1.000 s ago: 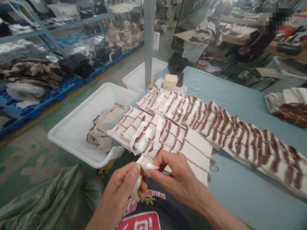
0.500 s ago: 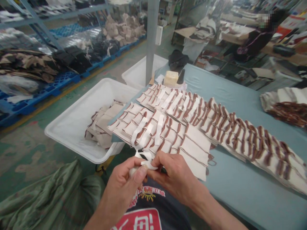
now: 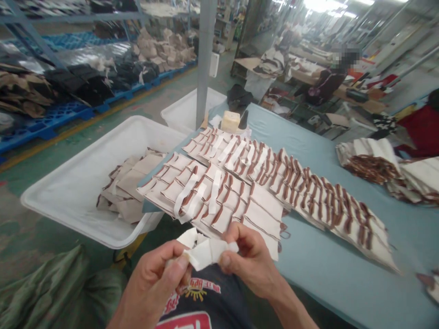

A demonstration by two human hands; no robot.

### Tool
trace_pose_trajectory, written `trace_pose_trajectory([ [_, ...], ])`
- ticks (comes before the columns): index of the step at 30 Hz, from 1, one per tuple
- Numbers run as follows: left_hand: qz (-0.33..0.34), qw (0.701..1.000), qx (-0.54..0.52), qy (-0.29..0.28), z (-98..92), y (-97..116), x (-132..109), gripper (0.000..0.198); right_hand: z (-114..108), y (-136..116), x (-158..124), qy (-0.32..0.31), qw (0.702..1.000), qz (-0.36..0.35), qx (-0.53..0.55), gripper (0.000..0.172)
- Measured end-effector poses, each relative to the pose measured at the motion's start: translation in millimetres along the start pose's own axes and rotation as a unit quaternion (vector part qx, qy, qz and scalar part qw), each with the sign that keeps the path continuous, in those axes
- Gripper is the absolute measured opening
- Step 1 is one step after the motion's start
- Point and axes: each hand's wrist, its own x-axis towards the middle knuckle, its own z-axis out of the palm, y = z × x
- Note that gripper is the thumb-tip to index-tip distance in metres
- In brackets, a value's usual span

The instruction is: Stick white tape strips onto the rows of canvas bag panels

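Both hands meet just off the near edge of the table, pinching a piece of white strip material (image 3: 206,254) between them. My left hand (image 3: 159,274) grips its left part with thumb and bent fingers. At the other end, my right hand (image 3: 250,260) pinches it between thumb and forefinger. The strip looks folded or looped, with a part standing up behind. Beyond the hands lie overlapping rows of cream fabric pieces with brown edges (image 3: 262,208). Loose white strips (image 3: 215,192) rest on top of these pieces.
A white bin (image 3: 85,137) with beige fabric pieces stands left of the blue-covered table (image 3: 308,260). A grey post (image 3: 206,64) rises behind. Stacked cream bundles (image 3: 368,160) lie at the table's right. Green cloth (image 3: 58,292) is at lower left. A person (image 3: 325,84) sits farther back.
The hands have moved slightly apart, and the bunched white strip between them is now spread flatter. My view has tilted up and turned right.
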Motion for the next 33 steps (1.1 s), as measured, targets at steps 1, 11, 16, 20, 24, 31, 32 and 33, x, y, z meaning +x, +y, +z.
trace_pose_trajectory([
  [1,-0.001,1.0,0.025,0.005,-2.3,-3,-1,0.048,-9,0,-2,0.036,0.999,-0.01,-0.007,0.046],
  [11,-0.032,0.993,0.111,0.036,-1.9,-45,1,0.053,-117,-39,34,0.215,0.955,-0.072,-0.193,0.045],
  [16,-0.069,0.992,0.097,0.047,7.8,-80,6,0.058,-158,-35,79,0.238,0.939,-0.071,-0.236,0.052],
  [20,-0.109,0.991,0.057,0.054,27.4,-105,19,0.058,-184,-21,121,0.228,0.933,-0.064,-0.27,0.048],
  [24,-0.107,0.989,0.011,0.106,54.5,-125,47,0.053,-208,-4,164,0.219,0.925,-0.058,-0.304,0.044],
  [31,-0.091,0.978,-0.001,0.185,89.5,-160,95,0.048,-243,22,221,0.255,0.868,-0.088,-0.417,0.026],
  [32,-0.092,0.977,0.0,0.195,93.0,-164,100,0.047,-247,25,226,0.259,0.859,-0.092,-0.432,0.023],
  [33,-0.092,0.975,0.002,0.203,96.2,-167,103,0.045,-250,28,231,0.261,0.851,-0.095,-0.446,0.021],
])
